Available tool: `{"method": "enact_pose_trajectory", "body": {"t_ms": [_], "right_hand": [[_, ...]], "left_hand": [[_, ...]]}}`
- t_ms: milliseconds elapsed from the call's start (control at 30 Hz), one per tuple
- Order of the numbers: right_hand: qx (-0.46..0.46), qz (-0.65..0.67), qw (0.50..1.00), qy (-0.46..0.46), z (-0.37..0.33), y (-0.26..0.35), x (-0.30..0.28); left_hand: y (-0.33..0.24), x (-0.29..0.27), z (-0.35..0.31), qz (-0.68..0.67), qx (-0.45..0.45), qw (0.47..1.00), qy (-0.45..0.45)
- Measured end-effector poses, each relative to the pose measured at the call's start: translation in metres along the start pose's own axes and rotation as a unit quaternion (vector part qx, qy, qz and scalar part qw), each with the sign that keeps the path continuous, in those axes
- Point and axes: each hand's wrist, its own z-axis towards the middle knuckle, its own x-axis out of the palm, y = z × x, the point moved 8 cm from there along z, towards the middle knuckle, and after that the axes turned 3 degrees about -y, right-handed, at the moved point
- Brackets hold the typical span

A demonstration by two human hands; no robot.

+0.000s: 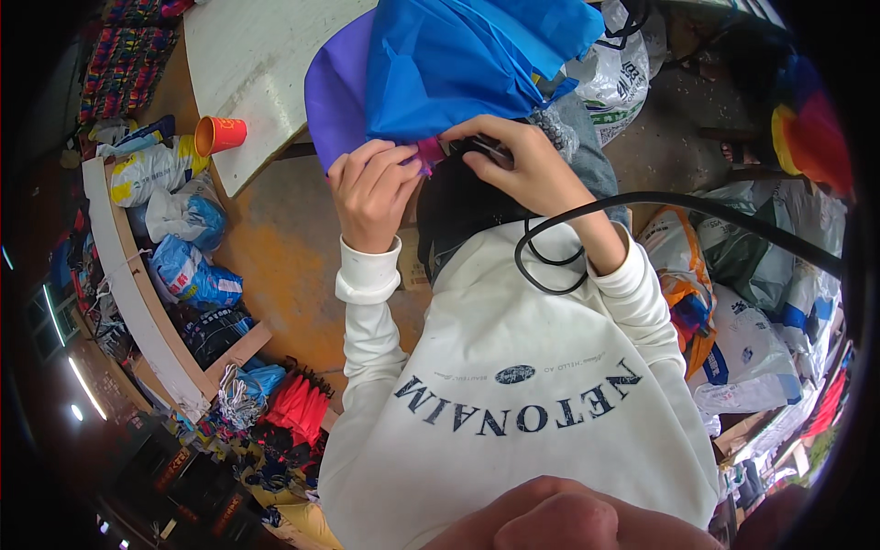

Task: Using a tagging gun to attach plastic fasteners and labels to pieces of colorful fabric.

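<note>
A large piece of blue fabric [449, 73] with a purple panel [332, 96] spreads in front of me, over the table edge and my lap. My left hand [374, 191] pinches its near edge, fingers curled, where a magenta bit [429, 151] shows. Just to the right, my right hand [527, 165] curls its thumb and fingers around a small dark tool [488, 147] with a metallic glint. Its exact kind is hard to make out, and part of it is hidden by the fingers.
A red cup [220, 135] stands at the edge of the white table [243, 69]. Filled plastic bags [192, 270] line the left, and more bags [747, 353] lie at right. A black cable [678, 197] loops close to my right forearm. Folded red fabric [298, 412] sits lower left.
</note>
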Motion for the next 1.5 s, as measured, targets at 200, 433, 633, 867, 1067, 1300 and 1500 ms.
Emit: {"method": "enact_pose_trajectory", "body": {"t_ms": [200, 433, 633, 867, 1067, 1300, 1500], "right_hand": [[-0.007, 0.029, 0.999, -0.019, 0.0, -0.016, 0.029], [0.036, 0.045, 0.998, 0.001, 0.002, -0.021, 0.029], [0.04, 0.079, 0.996, -0.002, 0.002, -0.023, 0.026], [0.043, 0.074, 0.996, -0.005, 0.001, -0.024, 0.025], [0.056, 0.038, 0.998, -0.003, 0.0, -0.02, 0.026], [0.093, 0.023, 0.995, 0.016, -0.001, -0.023, 0.025], [-0.024, 0.003, 1.0, 0.019, -0.005, -0.017, 0.027]], "left_hand": [[-0.003, 0.002, 0.001, -0.016, -0.021, 1.0, -0.003], [-0.003, 0.004, -0.002, -0.026, -0.024, 0.999, -0.006], [-0.001, 0.006, -0.005, -0.03, -0.027, 0.999, 0.009], [-0.003, 0.005, -0.001, -0.053, -0.06, 0.996, 0.037], [-0.016, 0.011, 0.003, -0.025, -0.066, 0.995, 0.071], [-0.004, 0.009, -0.004, -0.055, -0.097, 0.992, 0.062], [0.018, 0.008, -0.012, -0.153, -0.16, 0.973, 0.065]]}}
